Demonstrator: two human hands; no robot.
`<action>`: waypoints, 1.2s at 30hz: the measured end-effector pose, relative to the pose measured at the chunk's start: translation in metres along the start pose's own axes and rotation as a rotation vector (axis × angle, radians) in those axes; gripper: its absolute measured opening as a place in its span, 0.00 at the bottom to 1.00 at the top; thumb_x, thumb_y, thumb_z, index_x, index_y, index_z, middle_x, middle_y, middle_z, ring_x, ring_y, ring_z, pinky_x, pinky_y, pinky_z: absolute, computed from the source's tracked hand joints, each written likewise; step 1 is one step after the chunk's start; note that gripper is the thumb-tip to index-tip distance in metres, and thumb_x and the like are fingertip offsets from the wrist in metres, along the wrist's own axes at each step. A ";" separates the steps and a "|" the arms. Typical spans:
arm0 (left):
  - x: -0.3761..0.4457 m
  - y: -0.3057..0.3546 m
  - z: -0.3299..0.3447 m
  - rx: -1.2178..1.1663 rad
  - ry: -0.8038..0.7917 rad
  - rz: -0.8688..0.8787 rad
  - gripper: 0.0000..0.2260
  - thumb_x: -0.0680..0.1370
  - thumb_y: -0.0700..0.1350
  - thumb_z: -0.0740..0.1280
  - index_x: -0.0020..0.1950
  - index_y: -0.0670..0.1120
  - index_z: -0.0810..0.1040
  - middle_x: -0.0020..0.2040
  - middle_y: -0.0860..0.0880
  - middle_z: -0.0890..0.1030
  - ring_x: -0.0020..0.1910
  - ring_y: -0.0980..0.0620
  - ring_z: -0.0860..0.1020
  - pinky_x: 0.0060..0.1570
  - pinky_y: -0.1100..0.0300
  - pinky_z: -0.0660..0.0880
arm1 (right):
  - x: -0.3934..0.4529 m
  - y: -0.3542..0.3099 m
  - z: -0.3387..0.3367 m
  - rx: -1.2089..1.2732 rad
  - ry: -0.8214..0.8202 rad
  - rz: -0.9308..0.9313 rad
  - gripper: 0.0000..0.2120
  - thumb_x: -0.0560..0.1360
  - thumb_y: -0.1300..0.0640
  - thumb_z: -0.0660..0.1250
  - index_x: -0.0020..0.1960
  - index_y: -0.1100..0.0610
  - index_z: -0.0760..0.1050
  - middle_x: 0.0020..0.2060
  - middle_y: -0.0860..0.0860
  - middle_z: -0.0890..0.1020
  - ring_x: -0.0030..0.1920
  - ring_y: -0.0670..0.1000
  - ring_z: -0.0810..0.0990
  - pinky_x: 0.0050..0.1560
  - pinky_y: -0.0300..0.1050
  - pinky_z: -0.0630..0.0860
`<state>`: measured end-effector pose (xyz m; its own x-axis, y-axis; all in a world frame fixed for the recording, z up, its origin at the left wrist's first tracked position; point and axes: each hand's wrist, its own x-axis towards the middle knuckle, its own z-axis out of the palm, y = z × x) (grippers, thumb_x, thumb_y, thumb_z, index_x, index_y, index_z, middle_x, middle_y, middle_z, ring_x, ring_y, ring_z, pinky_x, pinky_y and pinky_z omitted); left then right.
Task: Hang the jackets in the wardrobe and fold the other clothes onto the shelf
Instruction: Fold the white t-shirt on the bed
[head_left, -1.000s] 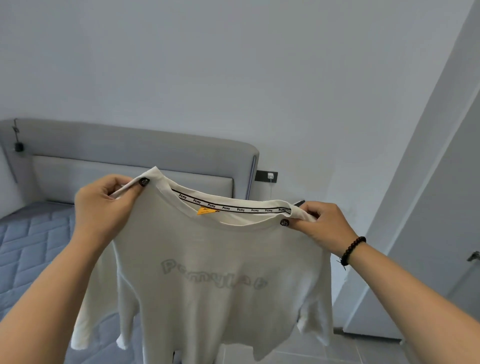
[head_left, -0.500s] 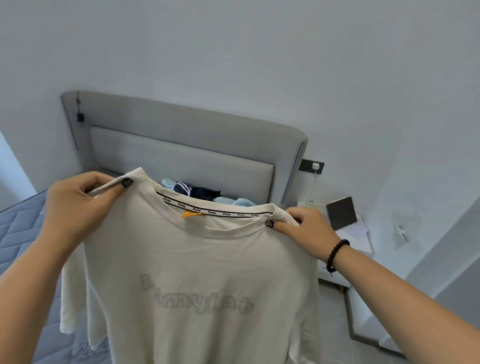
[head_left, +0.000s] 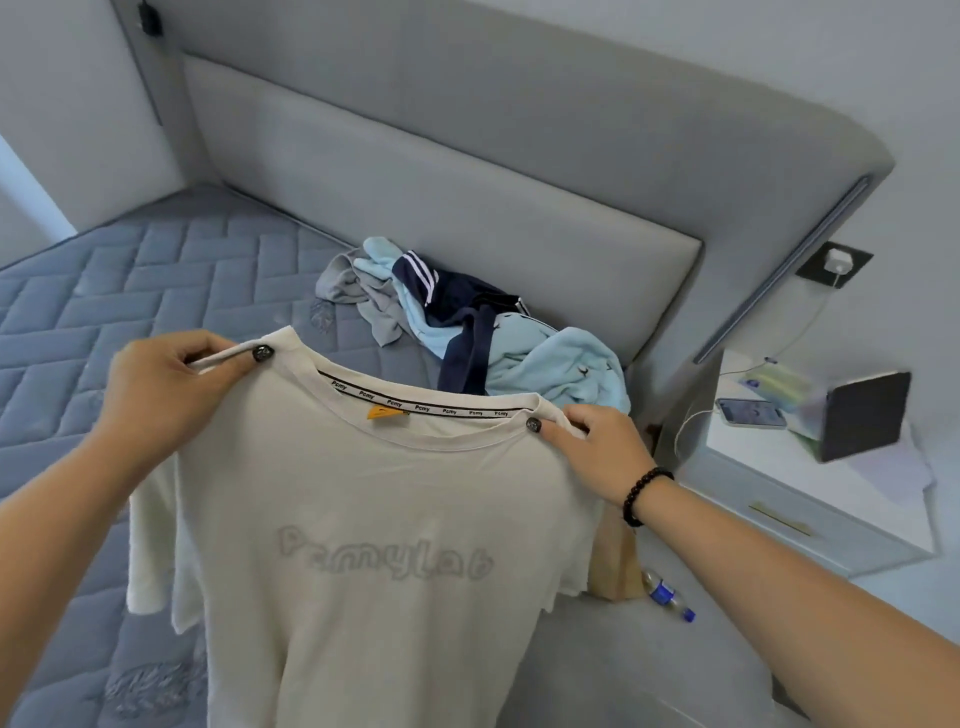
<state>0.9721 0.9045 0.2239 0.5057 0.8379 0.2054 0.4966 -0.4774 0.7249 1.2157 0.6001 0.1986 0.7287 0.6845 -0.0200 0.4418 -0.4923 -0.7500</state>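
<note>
Cream cotton, a tee (head_left: 363, 519) hangs in the air over the bed's near right edge, held up by both shoulders with its back to the camera and grey lettering showing through in reverse. The left hand (head_left: 161, 395) has its grip closed in a pinch on the left shoulder seam, thumb on top; the right hand (head_left: 592, 447) pinches the right shoulder the same way — a dark bead bracelet (head_left: 641, 496) sits on that wrist. Behind the collar, at the bed's far right corner against the headboard (head_left: 467, 171), lies a heap of clothes (head_left: 467, 322) — grey, pale blue, navy with white stripes. The mattress (head_left: 130, 291) is bare, quilted blue. A nightstand (head_left: 810, 493) stands right of the bed with a phone (head_left: 750, 413) on it. A bottle (head_left: 667, 597) lies on the floor.
</note>
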 end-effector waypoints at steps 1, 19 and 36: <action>0.022 -0.003 0.018 0.028 -0.020 -0.001 0.09 0.72 0.58 0.72 0.37 0.54 0.81 0.36 0.56 0.82 0.37 0.62 0.76 0.32 0.79 0.64 | 0.026 0.010 0.007 -0.023 -0.003 0.010 0.21 0.74 0.48 0.69 0.31 0.61 0.70 0.25 0.46 0.69 0.28 0.44 0.64 0.29 0.37 0.62; 0.071 -0.125 0.277 0.181 -0.436 -0.064 0.26 0.80 0.49 0.64 0.77 0.48 0.61 0.74 0.46 0.67 0.71 0.45 0.67 0.68 0.52 0.64 | 0.200 0.168 0.170 -0.056 -0.062 0.159 0.17 0.77 0.60 0.62 0.66 0.57 0.72 0.65 0.53 0.72 0.66 0.51 0.69 0.60 0.32 0.60; -0.182 -0.257 0.299 0.611 -0.751 0.191 0.30 0.79 0.59 0.39 0.79 0.48 0.50 0.79 0.47 0.45 0.78 0.47 0.42 0.75 0.49 0.45 | -0.060 0.227 0.343 -0.350 -0.387 0.093 0.29 0.81 0.52 0.53 0.78 0.53 0.46 0.76 0.54 0.36 0.76 0.54 0.33 0.74 0.48 0.34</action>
<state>0.9635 0.7952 -0.1966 0.8269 0.4475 -0.3406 0.5320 -0.8188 0.2157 1.0931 0.6318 -0.1975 0.5562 0.7452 -0.3680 0.5809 -0.6652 -0.4691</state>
